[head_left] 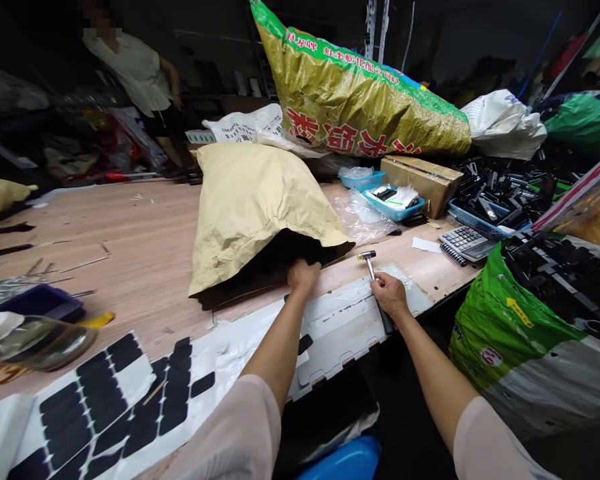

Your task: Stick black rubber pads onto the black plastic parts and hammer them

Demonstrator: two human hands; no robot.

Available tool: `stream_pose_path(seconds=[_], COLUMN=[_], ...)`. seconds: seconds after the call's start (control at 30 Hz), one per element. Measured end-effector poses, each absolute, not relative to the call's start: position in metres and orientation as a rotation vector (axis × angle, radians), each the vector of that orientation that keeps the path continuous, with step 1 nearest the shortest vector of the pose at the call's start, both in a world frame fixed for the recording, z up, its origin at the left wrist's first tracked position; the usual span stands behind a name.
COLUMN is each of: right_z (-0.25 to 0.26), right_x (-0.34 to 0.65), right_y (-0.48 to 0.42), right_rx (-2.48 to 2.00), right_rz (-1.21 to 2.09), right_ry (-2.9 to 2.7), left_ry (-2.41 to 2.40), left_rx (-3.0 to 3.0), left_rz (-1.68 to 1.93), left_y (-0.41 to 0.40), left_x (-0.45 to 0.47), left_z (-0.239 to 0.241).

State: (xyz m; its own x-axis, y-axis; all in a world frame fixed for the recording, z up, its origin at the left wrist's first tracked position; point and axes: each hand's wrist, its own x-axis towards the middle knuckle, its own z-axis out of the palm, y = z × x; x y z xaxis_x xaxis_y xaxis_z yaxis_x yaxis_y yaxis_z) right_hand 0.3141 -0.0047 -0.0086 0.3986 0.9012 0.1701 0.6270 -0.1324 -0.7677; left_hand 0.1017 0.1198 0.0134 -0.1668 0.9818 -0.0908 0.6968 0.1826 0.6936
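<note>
Cluttered wooden worktop [145, 227]: left hand [303, 275] reaches into the tan sack's [253, 200] dark mouth (fingers hidden — grip unclear); right hand [390, 295] closes around a small hammer [371, 265] near the front edge.

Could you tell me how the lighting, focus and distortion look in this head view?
In the head view, the wooden table is evenly lit while the background is dark; the wide lens bows the table edge and stretches the forearms; the left hand at the tan sack's shadowed mouth and the right hand on the small hammer look sharp; the green sack shows glare.
</note>
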Motion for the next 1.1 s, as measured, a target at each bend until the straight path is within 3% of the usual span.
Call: stream_pose_path(seconds=[0.43, 0.83, 1.1], right_z=[-0.008, -0.006, -0.004], right_x=[0.316, 0.309, 0.268], right_y=[-0.006, -0.035, -0.089], right_rx=[-1.849, -1.58, -1.506], right_rz=[0.454, 0.587, 0.516], right_ry=[-1.312, -1.241, -1.569], left_ry=[1.449, 1.562, 1.605], left_rx=[1.93, 1.924, 1.993], left_rz=[0.755, 0.737, 0.755], left_y=[-0.01, -0.016, -0.017], left_x=[0.043, 0.052, 0.056], left_z=[0.004, -0.004, -0.009])
